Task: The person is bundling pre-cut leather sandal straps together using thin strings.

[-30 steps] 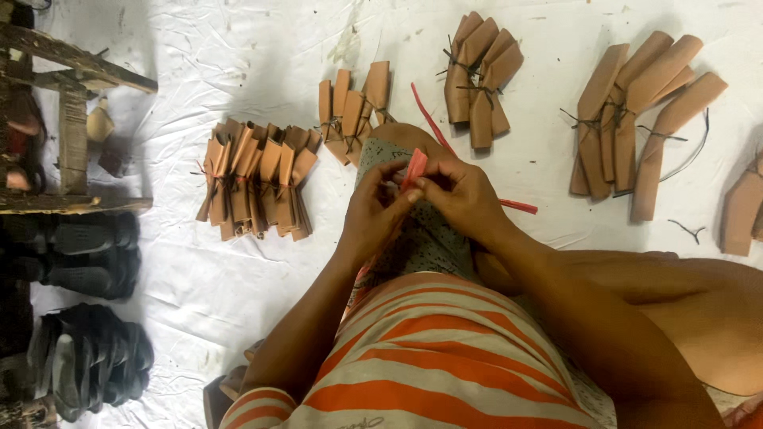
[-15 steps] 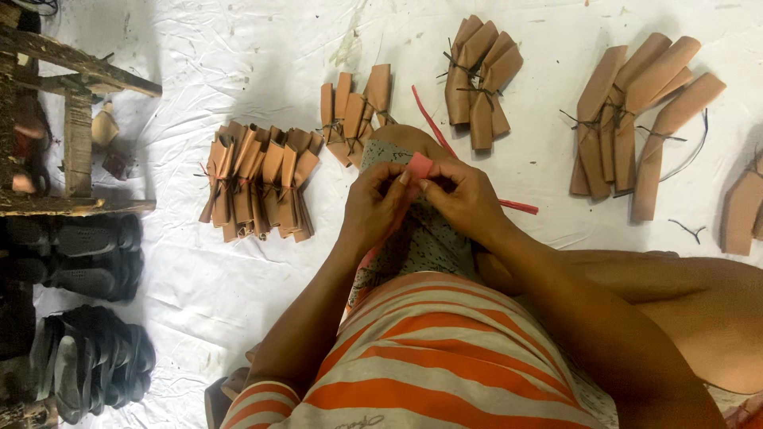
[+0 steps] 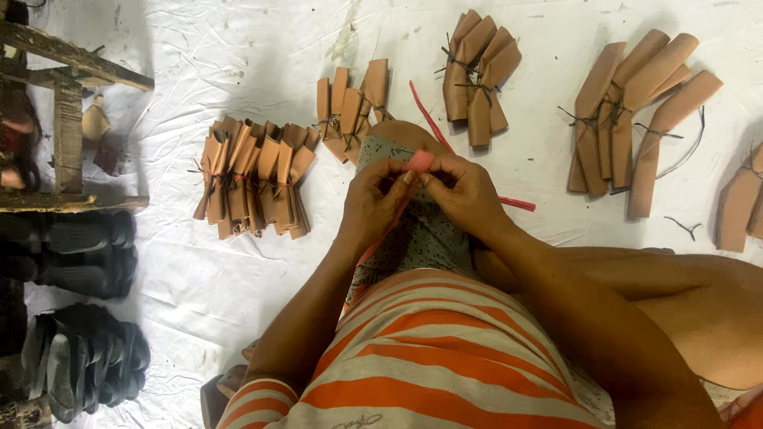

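Both hands meet over the raised knee, in front of the striped shirt (image 3: 429, 357). Left hand (image 3: 373, 202) is closed, its fingertips pinching a small pink piece (image 3: 420, 161), and right hand (image 3: 463, 191) is closed too, its fingertips gripping the same piece from the other side. The piece sits between the two thumbs, above the grey dotted cloth (image 3: 421, 230) on the knee. A red strip (image 3: 429, 119) lies on the white sheet (image 3: 238, 63) beyond the knee, and its far end shows again just right of the right wrist.

As for progress, I judge that much is already done. Several bundles of tan folded pieces lie on the sheet, each tied with dark thread: a wide bundle (image 3: 254, 179) left of the hands, a small bundle (image 3: 350, 107) just beyond the knee, a third bundle (image 3: 477, 75) near the far edge, and a long bundle (image 3: 636, 119) toward the right edge. One more tan piece (image 3: 743, 202) shows at the right edge, only partly in view. The pink piece in the fingers is not yet joined to anything that I can see, so this one seems to be in work. Loose tan pieces waiting to be tied I cannot see. Dark shoes (image 3: 79, 318) stand at the left edge, under a wooden frame (image 3: 67, 119).
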